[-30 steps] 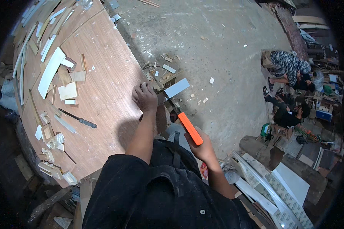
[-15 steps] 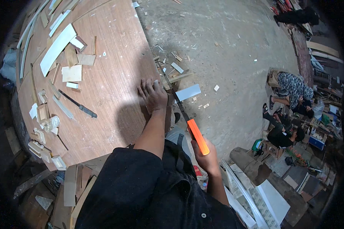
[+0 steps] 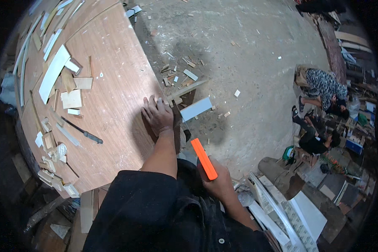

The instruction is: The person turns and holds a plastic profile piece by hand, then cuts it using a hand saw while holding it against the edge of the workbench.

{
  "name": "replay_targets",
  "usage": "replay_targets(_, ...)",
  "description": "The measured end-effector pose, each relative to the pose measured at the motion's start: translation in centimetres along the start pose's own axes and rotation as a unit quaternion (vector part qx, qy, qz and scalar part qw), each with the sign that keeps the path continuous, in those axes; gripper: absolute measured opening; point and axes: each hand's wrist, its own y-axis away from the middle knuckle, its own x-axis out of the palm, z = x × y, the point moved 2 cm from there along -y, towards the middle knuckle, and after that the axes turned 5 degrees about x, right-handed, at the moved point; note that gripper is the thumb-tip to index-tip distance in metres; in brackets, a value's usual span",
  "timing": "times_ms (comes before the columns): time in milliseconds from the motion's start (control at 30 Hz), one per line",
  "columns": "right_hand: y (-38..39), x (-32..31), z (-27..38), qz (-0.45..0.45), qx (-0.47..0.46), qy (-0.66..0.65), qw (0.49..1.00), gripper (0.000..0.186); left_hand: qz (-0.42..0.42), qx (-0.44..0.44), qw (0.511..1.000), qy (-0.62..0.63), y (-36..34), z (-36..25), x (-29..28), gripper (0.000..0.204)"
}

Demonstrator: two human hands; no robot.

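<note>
My left hand [image 3: 158, 116] lies on the wooden tabletop [image 3: 117, 88] at its right edge, palm down with the fingers spread. Whether anything lies under the palm is hidden. Just beyond the edge, my right hand [image 3: 219, 181] is closed round the orange handle [image 3: 204, 159] of a handsaw. Its thin blade [image 3: 188, 128] points away from me toward the table edge, seen almost edge-on, and I cannot tell whether it touches wood. A white rectangular board [image 3: 196, 109] shows past the blade. A dark-handled, knife-like tool [image 3: 87, 134] rests on the left of the tabletop.
White and bare wood offcuts [image 3: 72, 99] crowd the table's left side. Scraps and a wood strip [image 3: 188, 90] show on the concrete floor [image 3: 248, 50] beyond the edge. Long white panels [image 3: 277, 214] lie at lower right. Two people [image 3: 319, 140] sit at far right.
The saw handle has shifted left and slightly nearer me, and less of the blade shows. My left hand stays at the table edge. The whole view has shifted a little.
</note>
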Motion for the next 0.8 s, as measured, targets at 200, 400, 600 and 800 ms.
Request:
replay_targets(200,0.6,-2.3,2.8,0.064,0.054,0.023,0.996,0.024,0.028,0.011,0.999,-0.017,-0.4,0.0,-0.8,0.015)
replay_targets(400,0.8,-1.8,0.0,0.095,0.068,0.054,0.992,0.024,0.031,0.009,0.999,-0.029,-0.8,-0.5,-0.9,0.015)
replay_targets(600,0.2,-3.0,4.3,0.087,0.08,0.028,0.993,0.024,0.023,0.009,0.998,-0.049,0.0,1.1,-0.3,0.014)
replay_targets(800,0.8,-3.9,2.1,0.053,0.087,-0.009,0.995,0.022,0.042,0.006,0.999,-0.02,-1.4,-1.3,-1.8,0.015)
